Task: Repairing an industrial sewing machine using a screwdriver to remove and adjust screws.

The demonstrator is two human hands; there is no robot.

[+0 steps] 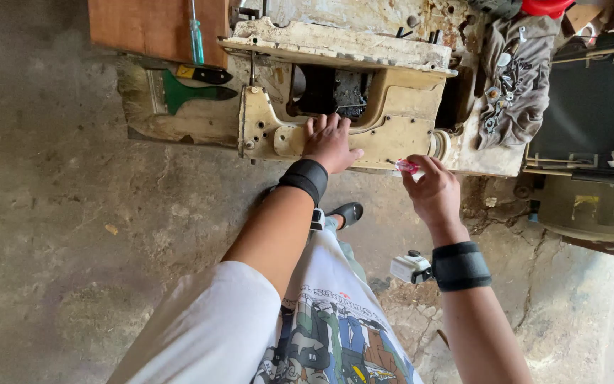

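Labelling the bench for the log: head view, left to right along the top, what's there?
Green-handled tool lying flat → blue-handled screwdriver → left hand on the cream, worn metal machine casing → right hand holding a small red-handled screwdriver → crumpled grey cloth strewn with small metal parts.

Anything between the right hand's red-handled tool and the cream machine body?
Nothing visible. The right hand holds the red-handled tool right at the lower edge of the cream machine body; the left hand rests on it further left.
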